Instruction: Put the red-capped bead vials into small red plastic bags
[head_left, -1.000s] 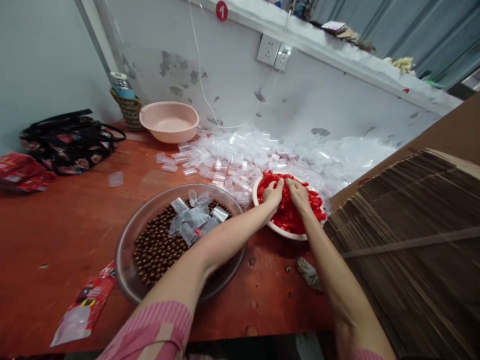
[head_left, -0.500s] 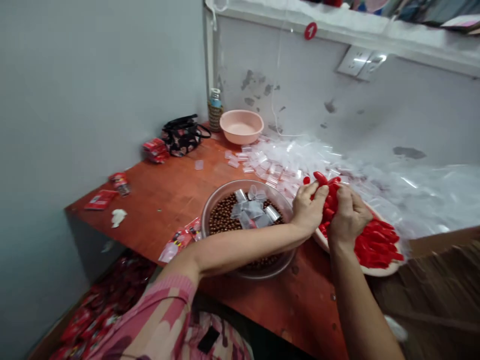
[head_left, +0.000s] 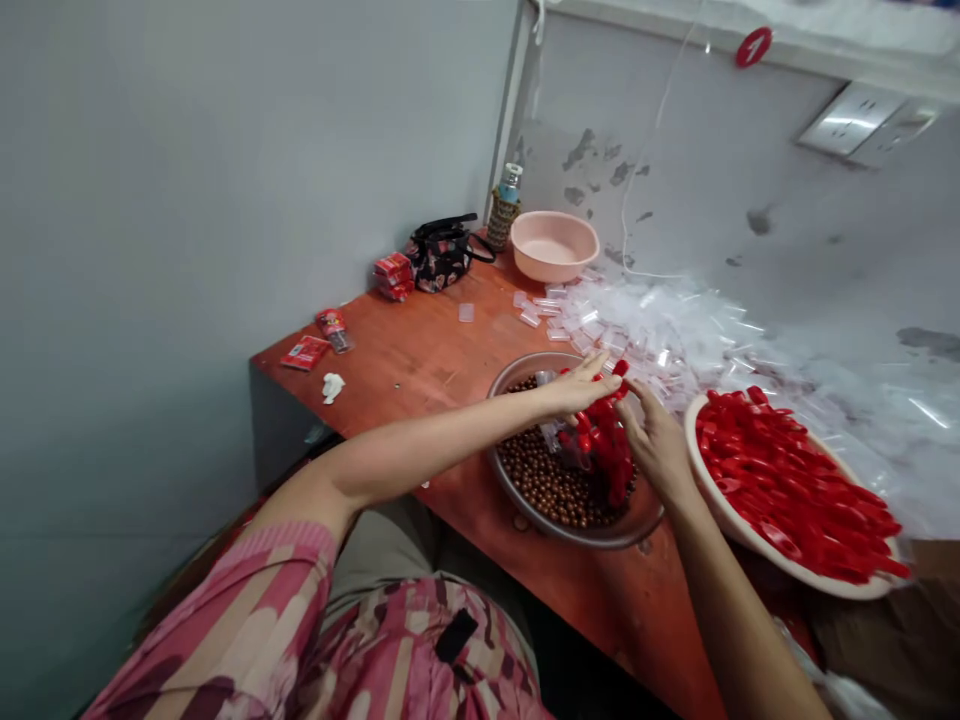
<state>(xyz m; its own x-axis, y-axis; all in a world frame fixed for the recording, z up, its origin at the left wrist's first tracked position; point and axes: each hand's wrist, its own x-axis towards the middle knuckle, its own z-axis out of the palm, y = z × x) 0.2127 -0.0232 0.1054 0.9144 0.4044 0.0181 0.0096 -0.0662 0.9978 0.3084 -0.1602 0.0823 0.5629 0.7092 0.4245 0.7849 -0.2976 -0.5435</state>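
Both hands are over a round bowl (head_left: 504, 490) of small brown balls (head_left: 551, 485). My left hand (head_left: 577, 388) has its fingers stretched out flat, palm down, above the far side of the bowl. My right hand (head_left: 654, 432) is at the bowl's right rim, fingers extended and thumb apart. Between and below them, red plastic pieces (head_left: 604, 440) drop into the bowl, blurred by motion; some still touch the fingers. Clear plastic sleeves (head_left: 551, 435) lie on the balls, partly covered by the red pieces.
A pale oval basin (head_left: 697, 470) heaped with red pieces stands right. Behind spreads a pile of clear plastic pieces (head_left: 675, 320). Further back are a pink basin (head_left: 555, 245), a bottle (head_left: 508, 195) and a black floral bag (head_left: 442, 262). Red packets (head_left: 306, 352) lie at the table's left.
My hands have moved left from the basin of red pieces to the bowl of brown balls. They have opened and released a clutch of red pieces. The view has shifted left.
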